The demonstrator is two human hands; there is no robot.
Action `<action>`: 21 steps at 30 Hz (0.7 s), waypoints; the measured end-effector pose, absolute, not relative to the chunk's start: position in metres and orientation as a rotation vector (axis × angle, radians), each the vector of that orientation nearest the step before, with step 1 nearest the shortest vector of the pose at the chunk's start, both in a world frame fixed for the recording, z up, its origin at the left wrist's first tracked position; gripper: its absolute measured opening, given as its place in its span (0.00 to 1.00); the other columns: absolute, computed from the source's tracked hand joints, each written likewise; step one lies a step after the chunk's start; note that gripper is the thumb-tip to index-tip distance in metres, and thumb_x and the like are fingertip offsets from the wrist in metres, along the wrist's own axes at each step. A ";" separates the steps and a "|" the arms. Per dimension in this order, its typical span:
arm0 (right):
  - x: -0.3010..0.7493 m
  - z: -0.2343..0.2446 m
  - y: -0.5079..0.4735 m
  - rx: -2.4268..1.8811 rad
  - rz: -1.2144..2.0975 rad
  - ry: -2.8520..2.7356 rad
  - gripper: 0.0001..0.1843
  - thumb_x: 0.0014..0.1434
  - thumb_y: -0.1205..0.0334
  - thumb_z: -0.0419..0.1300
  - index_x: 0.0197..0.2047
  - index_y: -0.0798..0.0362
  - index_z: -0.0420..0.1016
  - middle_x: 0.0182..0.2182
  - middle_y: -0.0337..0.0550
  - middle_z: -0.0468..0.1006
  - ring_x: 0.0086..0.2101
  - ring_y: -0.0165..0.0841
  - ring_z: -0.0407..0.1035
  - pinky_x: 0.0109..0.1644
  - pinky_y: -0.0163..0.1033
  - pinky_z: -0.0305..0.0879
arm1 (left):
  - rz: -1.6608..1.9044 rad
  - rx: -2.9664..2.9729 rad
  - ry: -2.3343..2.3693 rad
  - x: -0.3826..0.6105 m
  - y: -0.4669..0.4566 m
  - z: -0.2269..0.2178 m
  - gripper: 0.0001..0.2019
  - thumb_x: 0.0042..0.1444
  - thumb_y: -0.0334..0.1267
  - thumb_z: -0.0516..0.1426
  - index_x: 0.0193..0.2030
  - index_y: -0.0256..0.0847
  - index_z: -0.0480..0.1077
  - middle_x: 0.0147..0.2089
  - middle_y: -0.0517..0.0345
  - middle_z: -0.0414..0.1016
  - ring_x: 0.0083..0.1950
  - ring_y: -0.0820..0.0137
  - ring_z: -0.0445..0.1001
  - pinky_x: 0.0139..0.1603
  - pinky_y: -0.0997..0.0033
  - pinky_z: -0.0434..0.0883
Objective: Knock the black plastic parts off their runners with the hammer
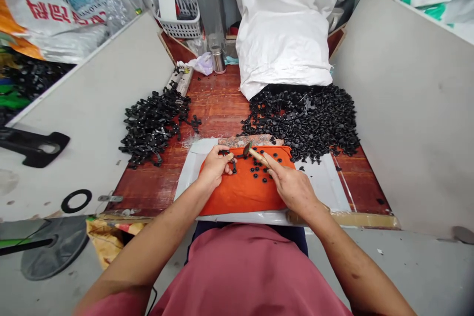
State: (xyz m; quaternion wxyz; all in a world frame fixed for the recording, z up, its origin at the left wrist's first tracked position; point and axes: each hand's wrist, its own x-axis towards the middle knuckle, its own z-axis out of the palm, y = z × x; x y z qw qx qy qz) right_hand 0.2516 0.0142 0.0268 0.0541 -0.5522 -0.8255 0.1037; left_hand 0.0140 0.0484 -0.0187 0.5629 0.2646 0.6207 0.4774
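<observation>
My left hand (216, 164) rests on an orange cloth (242, 191) and pinches a small black plastic part (231, 161) against it. My right hand (291, 185) grips the wooden handle of a small hammer (254, 153), whose metal head hovers just right of that part. Several small black round pieces (261, 170) lie scattered on the cloth between the hands. The cloth lies on a white board (326, 182) on a red-brown wooden table (218, 103).
A heap of black linked parts (153, 126) lies on the left, a larger heap of small black pieces (307, 121) on the right below a big white sack (285, 29). Grey panels (403, 108) flank the table. A metal cup (218, 59) and basket (179, 12) stand behind.
</observation>
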 end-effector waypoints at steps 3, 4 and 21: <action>0.253 0.032 0.010 -1.551 0.319 -2.380 0.32 0.75 0.62 0.47 0.79 0.40 0.48 0.48 0.43 0.85 0.40 0.36 0.80 0.43 0.37 0.76 | 1.143 0.642 1.455 0.013 0.046 -0.024 0.19 0.54 0.36 0.65 0.47 0.42 0.62 0.24 0.68 0.74 0.12 0.81 0.60 0.16 0.79 0.66; 0.251 0.032 0.009 -1.559 0.315 -2.375 0.32 0.75 0.62 0.47 0.79 0.41 0.48 0.49 0.44 0.85 0.41 0.35 0.80 0.44 0.38 0.76 | 1.145 0.652 1.456 0.013 0.045 -0.025 0.20 0.53 0.36 0.66 0.47 0.42 0.62 0.24 0.69 0.74 0.12 0.81 0.60 0.16 0.79 0.66; 0.240 0.017 0.017 -1.787 0.280 -2.592 0.30 0.75 0.57 0.49 0.77 0.39 0.53 0.38 0.43 0.86 0.31 0.36 0.79 0.34 0.36 0.72 | 1.122 0.759 1.521 0.019 0.042 -0.026 0.18 0.53 0.42 0.64 0.47 0.43 0.63 0.22 0.74 0.67 0.12 0.80 0.58 0.15 0.80 0.60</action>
